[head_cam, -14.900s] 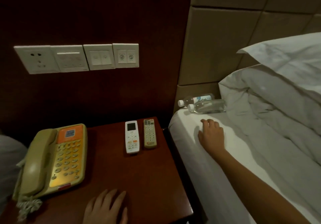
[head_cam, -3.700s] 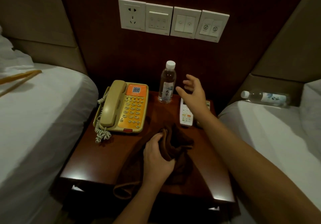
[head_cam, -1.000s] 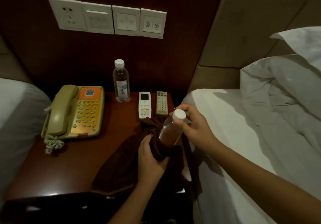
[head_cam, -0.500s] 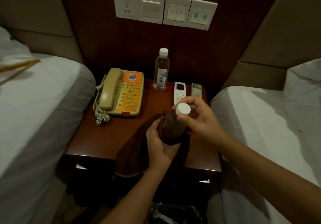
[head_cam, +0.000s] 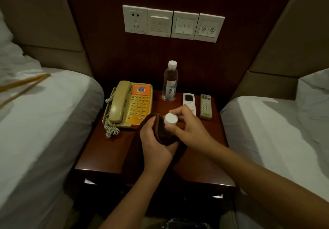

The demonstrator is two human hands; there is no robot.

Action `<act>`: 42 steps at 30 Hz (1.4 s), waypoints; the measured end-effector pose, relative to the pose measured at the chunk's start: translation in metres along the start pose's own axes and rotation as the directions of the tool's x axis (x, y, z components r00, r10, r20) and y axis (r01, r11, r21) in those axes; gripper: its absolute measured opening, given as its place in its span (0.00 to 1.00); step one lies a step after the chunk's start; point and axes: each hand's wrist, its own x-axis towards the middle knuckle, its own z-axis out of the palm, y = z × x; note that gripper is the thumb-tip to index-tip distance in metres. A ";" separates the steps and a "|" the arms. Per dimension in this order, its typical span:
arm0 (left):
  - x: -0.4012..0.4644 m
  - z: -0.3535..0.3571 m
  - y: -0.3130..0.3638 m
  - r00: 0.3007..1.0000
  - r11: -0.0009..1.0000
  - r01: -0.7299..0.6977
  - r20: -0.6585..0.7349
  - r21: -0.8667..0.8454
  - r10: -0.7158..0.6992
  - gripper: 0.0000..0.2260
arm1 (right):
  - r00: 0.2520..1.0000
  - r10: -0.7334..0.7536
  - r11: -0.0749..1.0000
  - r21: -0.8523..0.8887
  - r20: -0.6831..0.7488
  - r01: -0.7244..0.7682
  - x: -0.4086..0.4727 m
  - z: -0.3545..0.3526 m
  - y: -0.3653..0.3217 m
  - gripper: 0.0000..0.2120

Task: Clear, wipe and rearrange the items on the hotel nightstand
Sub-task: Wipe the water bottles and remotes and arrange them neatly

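L hand curled round cloth wrapping bottle, R hand pinching its neck below cap, both over nightstand front; phone, 2nd bottle, 2 remotes behind.

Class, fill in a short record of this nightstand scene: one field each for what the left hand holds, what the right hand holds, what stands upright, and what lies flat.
left hand: grips brown cloth wrapped round held bottle
right hand: pinches held bottle near its cap
upright: second bottle on nightstand
flat: telephone, white remote, grey remote
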 end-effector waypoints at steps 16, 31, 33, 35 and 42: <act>0.020 0.006 0.012 0.991 0.995 0.084 0.099 0.061 -0.090 0.34 | 0.999 -0.021 0.790 -0.613 -0.038 -0.006 0.006 -0.003 -0.025 0.18; 0.023 0.007 0.011 0.975 0.983 0.175 0.128 0.050 -0.180 0.31 | 0.959 -0.095 0.936 -0.303 0.268 0.177 0.020 -0.026 -0.018 0.20; 0.020 0.010 0.010 0.977 0.982 0.182 0.104 0.043 -0.185 0.31 | 0.981 -0.061 0.929 -0.349 0.183 0.123 0.015 -0.019 -0.021 0.18; 0.018 0.013 0.009 0.978 0.981 0.186 0.079 0.062 -0.191 0.34 | 0.998 -0.021 0.907 -0.418 0.064 0.045 0.011 -0.009 -0.025 0.17; 0.022 0.014 0.010 0.963 0.975 0.207 0.158 0.081 -0.218 0.36 | 0.954 0.098 0.919 -0.393 0.282 0.022 0.026 -0.036 -0.024 0.19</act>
